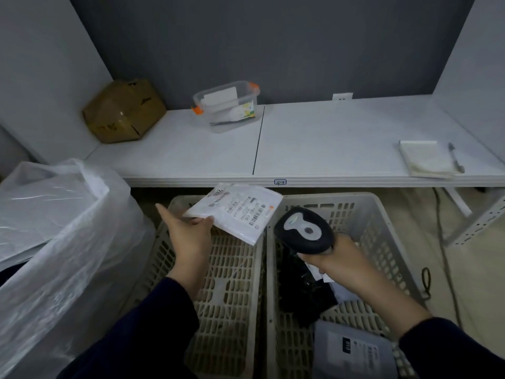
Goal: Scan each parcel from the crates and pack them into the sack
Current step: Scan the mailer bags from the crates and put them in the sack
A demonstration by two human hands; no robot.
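The left hand pinches a white parcel by its near corner, the thumb on top and the other fingers under it. The parcel is held in the air above the far end of the left crate. It is nearly flat and its printed label with the barcodes faces up. I think it is held this way so that the scanner can read the label.

The right hand is wrapped round the handle of a black barcode scanner. The head of the scanner points toward the parcel, just beside its right edge. The step in hand seems to be the scanning itself; whether the code is already read, I cannot tell.

The large clear plastic sack stands open at the left, close to the left hand, so the scanned parcel has a short way to go.

By count there are two crates, side by side on the floor under the counter. There is one scanner and one sack. I see three parcels: the white one in the hand, and a black parcel and a grey parcel in the right crate. So at least two seem to wait for scanning.

On the counter stand one cardboard box, one clear container with orange clips, and one pen.
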